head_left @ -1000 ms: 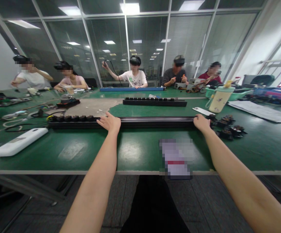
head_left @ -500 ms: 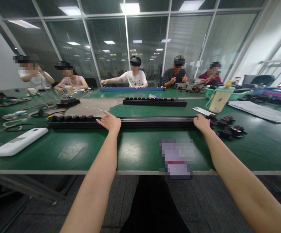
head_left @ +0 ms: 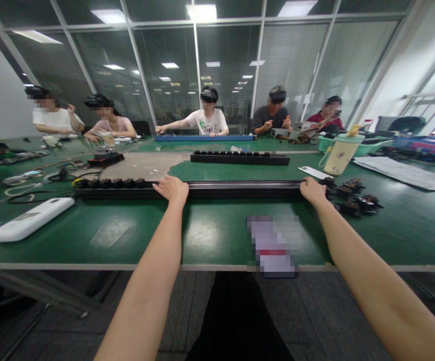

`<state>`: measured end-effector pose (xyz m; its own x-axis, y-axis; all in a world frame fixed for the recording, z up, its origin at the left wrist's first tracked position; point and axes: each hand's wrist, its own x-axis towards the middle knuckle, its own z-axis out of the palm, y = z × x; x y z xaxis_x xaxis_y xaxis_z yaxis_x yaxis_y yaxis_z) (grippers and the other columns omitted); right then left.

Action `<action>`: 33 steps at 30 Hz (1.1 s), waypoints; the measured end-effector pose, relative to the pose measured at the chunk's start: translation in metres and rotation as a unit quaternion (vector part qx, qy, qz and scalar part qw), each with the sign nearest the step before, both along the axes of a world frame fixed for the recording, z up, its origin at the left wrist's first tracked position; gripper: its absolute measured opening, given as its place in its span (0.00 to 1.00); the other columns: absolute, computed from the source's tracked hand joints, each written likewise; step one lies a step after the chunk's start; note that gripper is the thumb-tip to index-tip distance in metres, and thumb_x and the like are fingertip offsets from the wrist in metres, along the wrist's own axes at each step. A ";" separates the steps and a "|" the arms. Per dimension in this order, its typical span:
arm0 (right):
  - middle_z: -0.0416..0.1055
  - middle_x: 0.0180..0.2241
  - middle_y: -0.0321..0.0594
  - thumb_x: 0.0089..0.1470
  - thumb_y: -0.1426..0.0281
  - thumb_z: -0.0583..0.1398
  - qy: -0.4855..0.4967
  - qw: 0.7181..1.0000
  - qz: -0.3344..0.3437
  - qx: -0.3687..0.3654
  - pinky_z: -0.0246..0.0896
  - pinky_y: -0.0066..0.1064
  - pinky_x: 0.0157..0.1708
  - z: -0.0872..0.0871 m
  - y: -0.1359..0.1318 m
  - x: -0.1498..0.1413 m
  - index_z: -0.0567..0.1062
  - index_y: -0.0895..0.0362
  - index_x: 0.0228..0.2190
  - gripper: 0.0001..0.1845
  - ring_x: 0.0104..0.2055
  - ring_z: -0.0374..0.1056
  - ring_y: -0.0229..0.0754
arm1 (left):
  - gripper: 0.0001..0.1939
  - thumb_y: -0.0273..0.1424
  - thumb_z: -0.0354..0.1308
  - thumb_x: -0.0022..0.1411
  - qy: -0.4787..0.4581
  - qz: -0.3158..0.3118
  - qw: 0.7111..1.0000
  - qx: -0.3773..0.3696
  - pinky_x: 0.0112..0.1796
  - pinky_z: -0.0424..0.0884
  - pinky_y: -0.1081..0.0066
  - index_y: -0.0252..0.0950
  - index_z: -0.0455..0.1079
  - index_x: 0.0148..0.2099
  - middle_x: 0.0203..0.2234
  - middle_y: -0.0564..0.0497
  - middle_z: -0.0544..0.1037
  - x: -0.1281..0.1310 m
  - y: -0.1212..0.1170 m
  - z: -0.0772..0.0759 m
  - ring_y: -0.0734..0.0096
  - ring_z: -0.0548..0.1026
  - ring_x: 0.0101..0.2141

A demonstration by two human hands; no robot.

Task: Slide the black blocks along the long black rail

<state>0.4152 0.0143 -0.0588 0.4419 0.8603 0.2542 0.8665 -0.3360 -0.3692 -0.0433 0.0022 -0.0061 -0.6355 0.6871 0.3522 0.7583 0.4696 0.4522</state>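
Observation:
A long black channel lies across the table in front of me, with several black socket-like blocks seated in its left part. My left hand is closed over the channel near its middle, just right of the last block; its fingertips are partly hidden behind the channel. At the right end, my right hand is curled around the channel, its fingers mostly hidden. Several loose black blocks are heaped right beside that hand.
A phone sits at the table's front edge. To the left is a white power-bank-like object. Beyond my channel lie a similar filled black strip, a white card and a cream tumbler. Several people sit across the table.
My left hand's raised fingers have lowered onto the channel, and the hand has shifted very slightly right. My right hand stays put. Across the table, a co-worker's raised arm has come down.

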 end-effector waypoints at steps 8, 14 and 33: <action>0.76 0.51 0.58 0.63 0.70 0.48 0.009 1.000 0.000 0.006 0.47 0.57 0.66 0.001 0.000 -0.001 0.71 0.64 0.60 0.28 0.57 0.70 0.56 | 0.27 0.32 0.56 0.62 0.016 -0.022 0.999 -0.023 0.63 0.55 0.50 0.22 0.63 0.60 0.58 0.22 0.70 0.000 -0.001 0.002 0.44 0.68 0.62; 0.76 0.52 0.60 0.64 0.70 0.48 0.007 1.000 0.000 0.000 0.47 0.58 0.66 0.001 0.000 -0.001 0.70 0.64 0.61 0.28 0.59 0.70 0.57 | 0.27 0.31 0.54 0.63 0.031 -0.035 0.998 -0.037 0.60 0.61 0.56 0.20 0.64 0.60 0.57 0.23 0.71 -0.001 0.000 0.003 0.45 0.68 0.61; 0.76 0.52 0.59 0.64 0.70 0.48 0.012 1.000 -0.002 0.004 0.45 0.58 0.67 0.000 0.001 0.000 0.71 0.64 0.60 0.28 0.59 0.70 0.57 | 0.28 0.40 0.57 0.63 0.029 -0.050 0.998 -0.022 0.58 0.62 0.53 0.26 0.66 0.59 0.56 0.26 0.73 -0.002 0.002 0.000 0.43 0.70 0.59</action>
<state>0.4150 0.0151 -0.0587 0.4517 0.8563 0.2503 0.8557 -0.3366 -0.3930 -0.0455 0.0038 -0.0059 -0.5421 0.7620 0.3542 0.8268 0.4083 0.3870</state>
